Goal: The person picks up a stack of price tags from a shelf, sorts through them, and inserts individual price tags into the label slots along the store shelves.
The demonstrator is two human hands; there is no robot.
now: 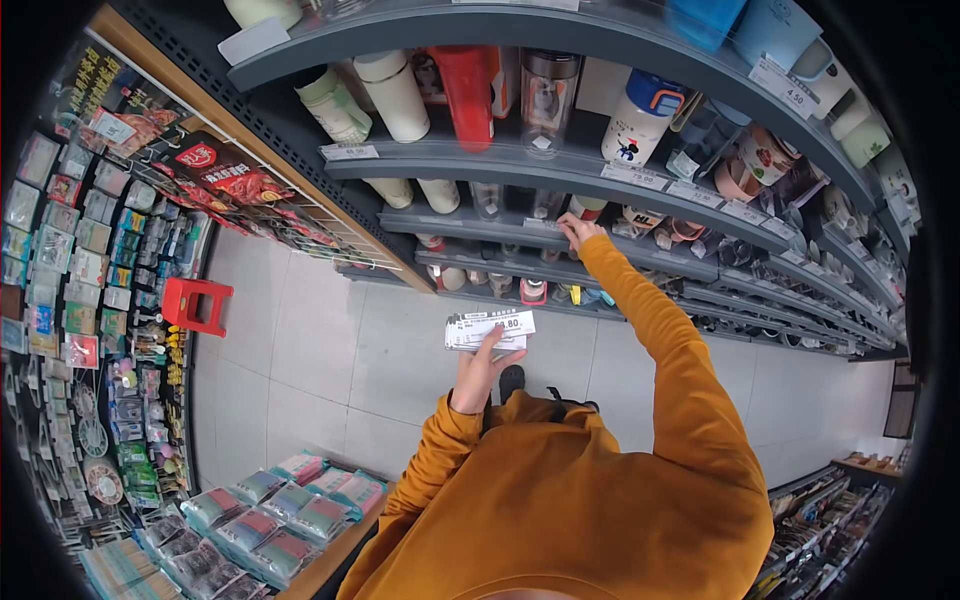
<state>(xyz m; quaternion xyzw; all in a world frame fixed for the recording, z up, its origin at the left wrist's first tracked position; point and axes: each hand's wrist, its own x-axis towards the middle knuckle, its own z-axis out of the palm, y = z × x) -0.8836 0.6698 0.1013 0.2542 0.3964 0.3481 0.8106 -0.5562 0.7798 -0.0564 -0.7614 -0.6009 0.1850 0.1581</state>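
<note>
My left hand (478,375) holds a fanned stack of white price labels (490,332) in front of my body, thumb on top. The upper label shows printed digits ending in .80. My right hand (577,232) reaches out to the front edge of a grey shelf (480,222), its fingers drawn together against the label strip. What lies between those fingertips is too small to make out. Just left of them a white price tag (541,224) sits on the strip. A bottle (588,208) stands on the shelf right behind the hand.
Higher shelves hold a red tumbler (466,95), a white flask (394,95) and a blue-lidded cup (642,115). A red stool (198,306) stands on the tiled floor at left. Packaged towels (275,520) lie on a low display at lower left.
</note>
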